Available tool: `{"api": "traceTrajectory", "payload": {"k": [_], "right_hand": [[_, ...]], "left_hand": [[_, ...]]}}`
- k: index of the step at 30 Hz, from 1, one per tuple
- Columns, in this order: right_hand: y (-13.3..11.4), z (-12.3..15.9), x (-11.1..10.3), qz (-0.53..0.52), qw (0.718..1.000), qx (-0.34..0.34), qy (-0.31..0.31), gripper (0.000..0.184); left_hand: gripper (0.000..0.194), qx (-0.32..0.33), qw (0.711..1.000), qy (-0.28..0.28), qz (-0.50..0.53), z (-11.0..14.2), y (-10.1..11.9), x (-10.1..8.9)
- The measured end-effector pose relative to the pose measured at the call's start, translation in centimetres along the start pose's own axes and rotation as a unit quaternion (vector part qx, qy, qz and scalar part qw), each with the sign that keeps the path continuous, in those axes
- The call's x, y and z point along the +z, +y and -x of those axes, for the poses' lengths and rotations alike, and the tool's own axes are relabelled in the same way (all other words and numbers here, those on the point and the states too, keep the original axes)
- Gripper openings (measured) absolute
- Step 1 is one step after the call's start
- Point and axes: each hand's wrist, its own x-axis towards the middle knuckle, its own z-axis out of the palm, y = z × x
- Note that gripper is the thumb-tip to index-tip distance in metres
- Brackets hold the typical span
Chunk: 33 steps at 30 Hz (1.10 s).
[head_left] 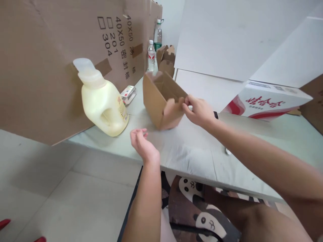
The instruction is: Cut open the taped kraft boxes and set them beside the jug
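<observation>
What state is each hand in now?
Left hand: loosely curled, nothing visible in it; open or closed unclear.
Right hand: closed, holding the cardboard box.

from the head we look forward and down, close over the table, which runs toward three o'clock, with floor at eight o'clock.

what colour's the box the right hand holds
The box is brown, clearest in head view.
</observation>
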Motion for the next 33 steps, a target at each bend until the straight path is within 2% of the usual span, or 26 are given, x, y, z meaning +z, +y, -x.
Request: {"api": "traceTrajectory", "payload": {"k": [2, 4, 6, 8, 10, 13, 15, 17, 19, 23, 26, 28, 30, 33], "right_hand": [[1.5, 5.7, -2.4, -0.035, 0.997, 0.005, 0.062, 0.016], [3.5, 11.4, -4.0, -0.103, 0.987, 0.000, 0.124, 0.019], [5.8, 16.2, -4.3, -0.188, 0.968, 0.032, 0.161, 0.013], [8.0, 19.8, -3.6, -0.298, 0.938, 0.070, 0.165, 0.008], [9.5, 21.8, -2.5, -0.394, 0.897, 0.104, 0.173, 0.029], [10.6, 22.7, -1.6, -0.473, 0.853, 0.147, 0.163, 0.073], [10.8, 22.3, -1.5, -0.506, 0.836, 0.166, 0.130, 0.080], [10.9, 21.9, -1.6, -0.535, 0.821, 0.163, 0.113, 0.068], [11.0, 21.5, -1.6, -0.543, 0.818, 0.144, 0.120, 0.054], [11.1, 22.1, -1.5, -0.535, 0.818, 0.081, 0.195, 0.030], [11.3, 23.3, -1.8, -0.529, 0.812, 0.029, 0.244, 0.040], [11.5, 23.8, -2.0, -0.512, 0.825, 0.041, 0.238, 0.044], [11.6, 24.0, -2.0, -0.499, 0.833, 0.085, 0.223, 0.036], [11.5, 23.4, -1.9, -0.491, 0.826, 0.164, 0.222, 0.031]], "left_hand": [[0.005, 0.046, 0.999, -0.011, 0.001, 0.4, 0.5, -0.2], [0.014, 0.072, 0.993, -0.088, 0.020, 1.5, 0.8, -0.2], [0.030, 0.065, 0.966, -0.248, 0.032, 3.2, 0.8, 0.0], [0.047, 0.021, 0.912, -0.410, 0.021, 5.2, 0.8, 0.4], [0.058, -0.028, 0.870, -0.493, 0.010, 6.9, 0.8, 0.6], [0.053, -0.054, 0.860, -0.507, -0.029, 7.9, 1.1, 0.9], [0.052, -0.065, 0.842, -0.525, -0.104, 7.8, 1.2, 1.2], [0.051, -0.088, 0.833, -0.518, -0.172, 7.5, 1.1, 1.6], [0.050, -0.108, 0.843, -0.488, -0.199, 7.2, 0.8, 2.1], [0.048, -0.107, 0.874, -0.427, -0.205, 7.5, 0.4, 2.9], [0.043, -0.078, 0.896, -0.395, -0.189, 8.3, 0.0, 3.6], [0.038, -0.052, 0.910, -0.371, -0.179, 9.1, -0.5, 4.1], [0.033, -0.033, 0.920, -0.350, -0.174, 10.0, -1.0, 4.3], [0.027, -0.031, 0.928, -0.340, -0.151, 11.3, -1.8, 4.2]]}}
